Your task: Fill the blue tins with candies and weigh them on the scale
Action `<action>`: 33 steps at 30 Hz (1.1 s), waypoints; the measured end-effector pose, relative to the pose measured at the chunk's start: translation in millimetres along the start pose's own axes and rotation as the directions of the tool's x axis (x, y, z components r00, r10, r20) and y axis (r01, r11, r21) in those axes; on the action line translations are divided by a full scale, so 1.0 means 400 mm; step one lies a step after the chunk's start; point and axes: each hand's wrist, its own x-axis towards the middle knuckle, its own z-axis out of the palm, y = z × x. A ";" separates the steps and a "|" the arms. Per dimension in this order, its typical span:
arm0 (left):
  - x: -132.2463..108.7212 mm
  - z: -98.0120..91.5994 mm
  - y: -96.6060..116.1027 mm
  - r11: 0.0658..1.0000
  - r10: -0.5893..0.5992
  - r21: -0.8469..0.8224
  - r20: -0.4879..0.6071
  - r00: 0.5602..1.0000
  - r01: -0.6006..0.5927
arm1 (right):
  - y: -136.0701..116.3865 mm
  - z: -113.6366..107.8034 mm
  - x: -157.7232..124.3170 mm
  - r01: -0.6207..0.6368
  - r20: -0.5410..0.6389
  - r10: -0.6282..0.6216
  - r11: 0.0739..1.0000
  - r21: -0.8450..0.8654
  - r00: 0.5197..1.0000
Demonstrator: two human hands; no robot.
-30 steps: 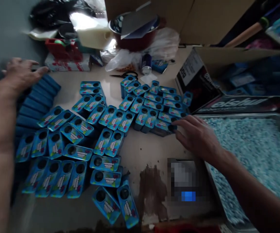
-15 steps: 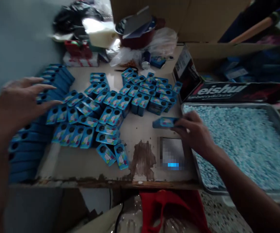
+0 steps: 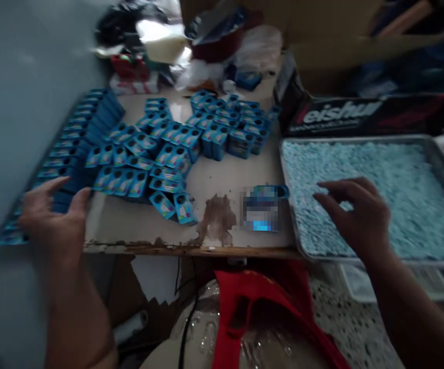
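Observation:
My left hand [image 3: 55, 218] is open, thumb and fingers apart. It is close to the near end of a long row of small blue cartons [image 3: 72, 134] at the table's left edge. My right hand [image 3: 360, 215] is over a metal tray [image 3: 297, 233] filled with small pale blue pieces [image 3: 410, 195]. Its thumb and fingertips are slightly apart, with nothing visible between them. A blue carton [image 3: 267, 191] lies at the far side of a small flat device [image 3: 260, 212], which is pixelated and has a bright blue patch. I cannot tell whether the carton rests on it.
Many blue cartons with round dark holes [image 3: 176, 156] stand grouped mid-table. A printed cardboard box [image 3: 337, 114] is behind the tray. Plastic bags [image 3: 258, 48], a dark red bowl [image 3: 218, 48] and a red tape dispenser [image 3: 129, 66] crowd the back. Red cloth [image 3: 227, 318] hangs in front.
My right hand has let go of the carton by the device and moved right, over the tray. My left hand has moved down beside the row. The view has shifted.

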 end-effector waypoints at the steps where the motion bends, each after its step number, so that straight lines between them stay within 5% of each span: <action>1: -0.019 -0.015 0.045 0.999 0.044 0.003 0.070 0.997 -0.044 | 0.027 -0.019 -0.007 -0.035 0.000 0.035 0.999 -0.006 0.999; 3: -0.059 -0.038 0.142 0.990 0.135 -0.052 0.152 0.979 -0.129 | 0.094 -0.044 -0.040 -0.031 0.078 0.035 0.998 -0.049 0.996; 6: -0.127 -0.026 0.292 0.962 0.222 -0.177 0.051 0.974 -0.210 | 0.179 -0.039 -0.103 0.143 0.305 -0.077 0.970 -0.198 0.949; 10: -0.207 0.076 0.459 0.853 0.346 -0.407 -0.027 0.938 -0.327 | 0.217 0.019 -0.113 0.347 0.524 -0.152 0.890 -0.296 0.838; 14: -0.247 0.169 0.554 0.830 0.429 -0.469 0.192 0.883 -0.302 | 0.231 0.055 -0.048 0.394 0.602 -0.156 0.873 -0.287 0.783; 16: -0.256 0.191 0.574 0.861 0.404 -0.454 0.333 0.852 -0.230 | 0.244 0.055 -0.025 0.335 0.634 -0.145 0.923 -0.190 0.760; 19: -0.267 0.209 0.590 0.879 0.355 -0.462 0.470 0.808 -0.118 | 0.262 0.035 -0.016 -0.012 0.497 0.026 0.999 -0.032 0.868; 22: -0.288 0.247 0.612 0.870 0.322 -0.494 0.564 0.761 -0.002 | 0.271 0.005 -0.007 -0.346 0.346 0.257 0.911 0.224 0.902; 28: -0.340 0.373 0.691 0.798 0.415 -0.594 0.666 0.620 0.104 | 0.278 -0.028 0.034 -0.573 0.368 0.440 0.637 0.516 0.819; 33: -0.340 0.393 0.754 0.799 0.359 -0.576 0.686 0.632 0.171 | 0.261 0.004 0.045 -0.513 0.352 0.391 0.464 0.722 0.850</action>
